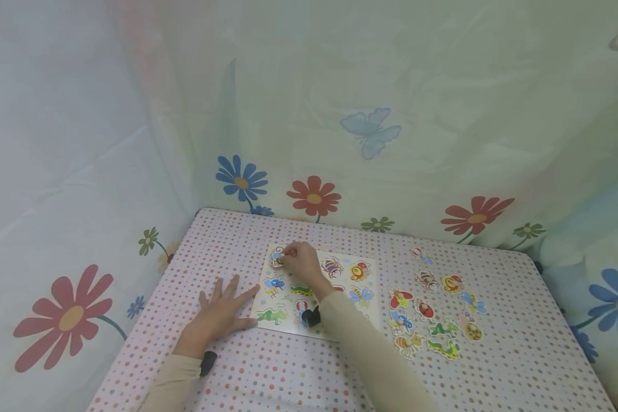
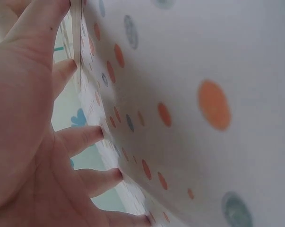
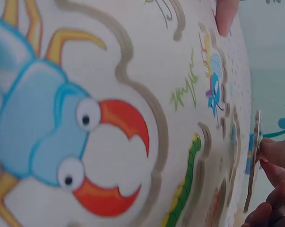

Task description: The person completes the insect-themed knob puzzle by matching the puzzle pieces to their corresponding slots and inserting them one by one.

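Observation:
A pale wooden puzzle board (image 1: 283, 297) printed with colourful insects lies on the dotted table. My right hand (image 1: 305, 266) is over its far left corner and pinches a thin puzzle piece (image 3: 254, 161) between thumb and fingers. In the right wrist view that piece stands edge-on, apart from the board, so its picture is hidden. My left hand (image 1: 213, 317) lies spread beside the board's left edge, thumb and index finger against the edge. The other fingertips (image 2: 97, 132) rest on the tablecloth. My right forearm covers part of the board.
Several loose insect pieces lie right of the board, among them a red ladybug (image 1: 425, 309), a green caterpillar (image 1: 444, 348) and a striped bee (image 1: 473, 301). A flower-printed curtain (image 1: 309, 114) hangs behind the dotted tablecloth (image 1: 340, 377) and at its sides.

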### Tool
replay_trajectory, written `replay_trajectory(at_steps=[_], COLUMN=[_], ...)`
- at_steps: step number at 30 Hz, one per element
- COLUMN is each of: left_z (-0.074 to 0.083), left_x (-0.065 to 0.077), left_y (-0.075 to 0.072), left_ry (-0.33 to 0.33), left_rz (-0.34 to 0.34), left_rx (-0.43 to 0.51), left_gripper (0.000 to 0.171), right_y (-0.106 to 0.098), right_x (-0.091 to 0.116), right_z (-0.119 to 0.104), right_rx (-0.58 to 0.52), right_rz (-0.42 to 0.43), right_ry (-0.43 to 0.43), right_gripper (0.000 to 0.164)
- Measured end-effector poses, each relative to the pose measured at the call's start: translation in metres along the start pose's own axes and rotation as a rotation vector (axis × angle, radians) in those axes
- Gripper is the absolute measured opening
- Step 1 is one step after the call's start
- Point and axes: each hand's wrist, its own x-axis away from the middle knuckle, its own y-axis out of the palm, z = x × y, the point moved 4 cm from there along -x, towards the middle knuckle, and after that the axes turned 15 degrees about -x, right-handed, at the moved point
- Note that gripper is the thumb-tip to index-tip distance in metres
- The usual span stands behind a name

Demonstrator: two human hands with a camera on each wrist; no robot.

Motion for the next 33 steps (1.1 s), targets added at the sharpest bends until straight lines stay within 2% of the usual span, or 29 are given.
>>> replay_trajectory(at_steps=[13, 19, 33], left_z=[0.001, 0.002, -0.001], left_x=[0.001, 0.001, -0.002], left_y=[-0.003, -0.001, 0.004], left_ry=[0.003, 0.002, 0.005], left_rz=[0.033, 0.027, 0.023], left_rx=[-0.012, -0.018, -0.021], left_gripper=[0.080, 0.079, 0.081], right_y=[0.009, 0.012, 0.016], right_x=[-0.003, -0.006, -0.008], right_z=[0.003, 0.004, 0.005], right_rx=[0.092, 0.133, 0.147], right_rz=[0.023, 0.016, 0.000], right_ry=[0.038, 0.044, 0.051], right_gripper=[0.008, 0.007, 0.007])
